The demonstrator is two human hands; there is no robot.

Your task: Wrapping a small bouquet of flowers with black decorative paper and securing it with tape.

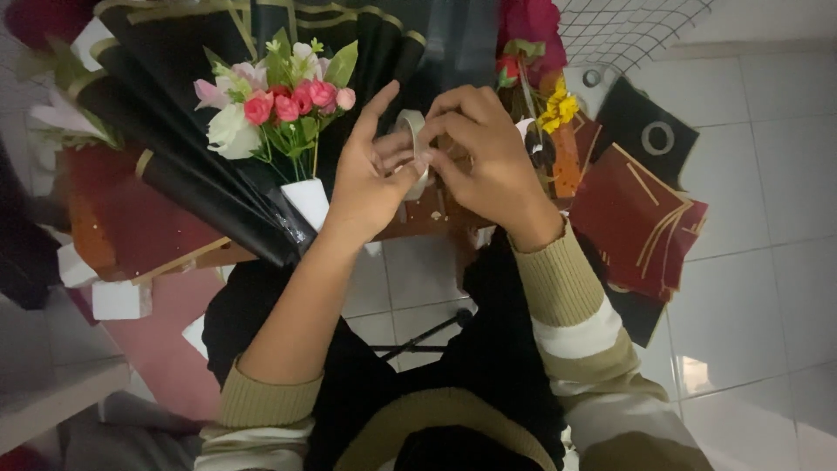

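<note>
- Seen from above, a person sits over a white tiled floor (767, 174), with both forearms reaching forward in olive and cream striped sleeves (575, 305).
- The left hand (370, 179) and the right hand (484, 157) meet in the middle of the view, both closed around a roll of clear tape (417, 144).
- The tape roll stands on edge between the two hands, held above the person's lap; the left thumb and fingers pinch its lower side, and the right fingers curl over its top.
- The left index finger points up and away from the roll.
- Just left of the hands is a bouquet (279, 100) of pink, red and white flowers with green leaves.
- The bouquet is wrapped in pleated black paper (183, 166) with gold edging, which fans out towards the upper left; a white block (307, 201) shows at the base of the stems, touching the left hand.
- To the right of the hands, dark red sheets (641, 218) with gold lines lie stacked on the floor.
- Near them is a black sheet (649, 131) with a white ring printed on it.
- Behind the right hand are yellow flowers (558, 109) and a dark red bloom (527, 22).
- A white wire grid (628, 26) leans at the upper right.
</note>
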